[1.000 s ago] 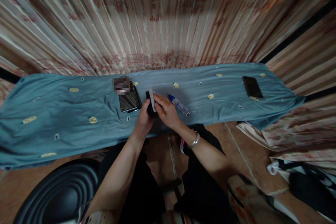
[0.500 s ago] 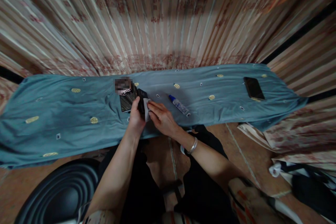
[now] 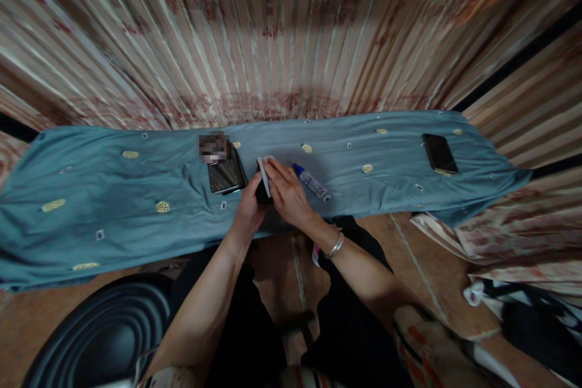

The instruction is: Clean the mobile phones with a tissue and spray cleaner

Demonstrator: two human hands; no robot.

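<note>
Nearest, well left of the blue-capped tube (image 3: 313,183), sits a round black form (image 3: 97,339) with concentric ridges; just left of the tube, the left hand (image 3: 249,209) is clamped round a dark flat block (image 3: 263,196), and the right hand (image 3: 291,194) presses its gathered fingers on a thin white piece (image 3: 264,177) against it. Under the tube spreads creased teal cloth (image 3: 113,185) with yellow ovals, bearing a glossy dark stack (image 3: 224,177) farther left and a slim dark phone (image 3: 440,153) well to the right; behind hangs a pleated, red-patterned curtain (image 3: 273,54).
</note>
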